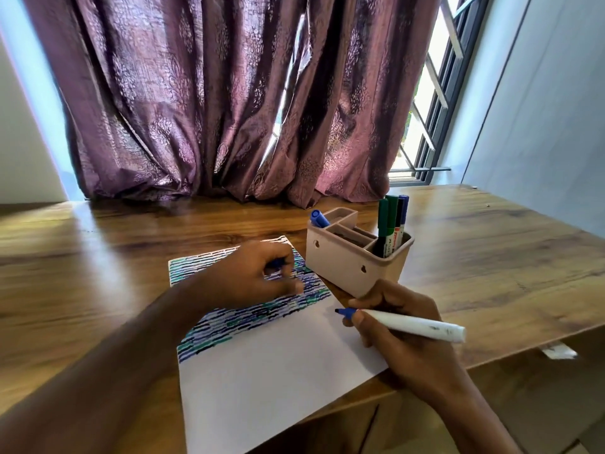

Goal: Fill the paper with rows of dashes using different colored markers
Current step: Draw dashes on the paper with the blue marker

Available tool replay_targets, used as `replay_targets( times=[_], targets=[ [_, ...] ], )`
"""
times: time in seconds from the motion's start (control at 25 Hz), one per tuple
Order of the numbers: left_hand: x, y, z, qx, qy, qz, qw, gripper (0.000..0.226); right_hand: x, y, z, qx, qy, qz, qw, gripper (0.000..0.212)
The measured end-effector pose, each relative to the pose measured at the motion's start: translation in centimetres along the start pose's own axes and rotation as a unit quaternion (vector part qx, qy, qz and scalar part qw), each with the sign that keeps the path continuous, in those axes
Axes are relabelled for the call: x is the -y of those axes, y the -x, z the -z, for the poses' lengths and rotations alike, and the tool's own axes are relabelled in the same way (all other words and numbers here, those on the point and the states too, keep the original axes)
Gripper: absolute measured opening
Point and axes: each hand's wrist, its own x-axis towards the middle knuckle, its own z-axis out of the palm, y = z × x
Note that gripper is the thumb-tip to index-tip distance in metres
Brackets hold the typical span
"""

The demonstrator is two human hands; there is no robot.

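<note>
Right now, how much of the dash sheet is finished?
Done: the far part of the paper carries blue and green rows. In hand: the right hand grips an uncapped blue marker at the paper's right edge; the left hand rests on the rows. Left: the near blank part.

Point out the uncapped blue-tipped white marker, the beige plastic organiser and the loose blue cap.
Uncapped blue-tipped white marker [412, 324]: head view, mid-barrel.
Beige plastic organiser [343, 267]: head view, front wall.
Loose blue cap [319, 219]: head view, cap's side.

Paper [278, 371] on table [491, 257]; organizer [353, 263] behind-right of paper; markers [391, 224] in organizer.
</note>
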Motion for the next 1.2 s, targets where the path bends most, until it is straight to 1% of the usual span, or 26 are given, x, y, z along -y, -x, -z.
replay_targets(
  times=[0.04,0.12,0.2,0.24,0.32,0.4,0.48,0.56,0.68,0.84,1.2],
  targets=[
    [0.1,0.0,-0.2,0.023,-0.035,0.006,0.999,0.031,0.2,0.1,0.0,-0.004,-0.027,-0.021,0.999,0.019],
    [0.1,0.1,-0.5,0.089,-0.059,0.045,0.993,0.051,0.8,0.0,0.0,-0.003,-0.064,-0.057,0.996,0.022],
    [0.0,0.1,-0.6,0.121,-0.053,0.063,0.989,0.058,1.0,-0.7,0.1,0.021,-0.021,-0.063,0.998,0.014],
    [0.0,0.0,-0.6,0.123,-0.047,0.069,0.989,0.057,1.3,-1.1,0.1,0.034,0.018,-0.063,0.997,0.013],
    [0.0,0.1,-0.5,0.124,-0.04,0.077,0.988,0.056,1.7,-2.0,-0.3,0.036,0.071,-0.053,0.995,0.008],
    [-0.1,0.4,-0.5,0.129,-0.038,0.075,0.988,0.055,1.5,-2.4,-1.1,0.011,0.057,-0.07,0.996,0.012],
    [-0.5,0.7,-0.4,0.133,-0.035,0.072,0.988,0.056,1.2,-2.5,-2.1,-0.008,0.037,-0.123,0.992,0.015],
    [-0.7,0.8,-0.3,0.134,-0.03,0.071,0.988,0.056,0.7,-2.6,-2.7,0.0,0.059,-0.14,0.988,0.015],
    [-0.8,0.7,-0.3,0.13,-0.019,0.073,0.989,0.055,0.2,-2.6,-2.8,0.024,0.088,-0.129,0.988,0.016],
    [-1.0,0.7,-0.3,0.13,-0.014,0.076,0.989,0.055,0.0,-2.7,-2.7,0.062,0.088,-0.115,0.988,0.013],
    [-0.9,0.7,-0.5,0.128,-0.01,0.081,0.988,0.055,-0.3,-2.8,-2.7,0.07,0.098,-0.086,0.989,0.012]
  ],
)
